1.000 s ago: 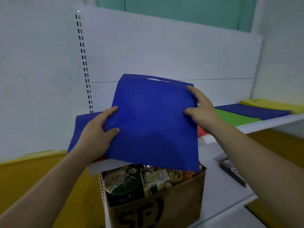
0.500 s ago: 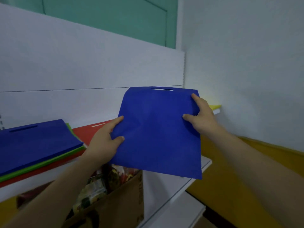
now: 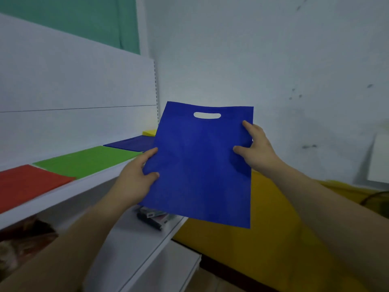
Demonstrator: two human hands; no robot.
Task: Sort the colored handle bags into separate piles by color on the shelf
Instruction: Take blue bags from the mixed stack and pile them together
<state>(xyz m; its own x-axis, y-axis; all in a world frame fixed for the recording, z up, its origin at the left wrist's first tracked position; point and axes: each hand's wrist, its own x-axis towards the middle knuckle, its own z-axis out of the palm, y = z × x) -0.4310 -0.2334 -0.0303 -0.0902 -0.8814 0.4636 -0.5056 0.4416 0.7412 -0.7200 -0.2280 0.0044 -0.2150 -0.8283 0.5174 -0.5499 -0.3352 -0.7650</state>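
A blue handle bag [image 3: 200, 163] hangs flat in the air in front of me, its cut-out handle at the top. My left hand [image 3: 136, 178] pinches its left edge and my right hand [image 3: 255, 147] pinches its right edge. On the white shelf [image 3: 63, 192] to the left lie a red bag pile [image 3: 27, 184], a green bag pile [image 3: 88, 160], a dark blue bag pile [image 3: 132, 143] and a yellow bag pile [image 3: 149, 132] at the far end. The held bag hides part of the blue and yellow piles.
A lower white shelf [image 3: 130, 249] carries small dark packets [image 3: 153, 218] under the held bag. A cardboard box of goods [image 3: 23, 243] shows at the lower left. The wall on the right is white above a yellow base [image 3: 273, 228].
My view has swung to the right along the shelf. Both hands have carried the blue bag rightward, past the mixed stack, toward the sorted piles; the cut-out handle now shows fully.
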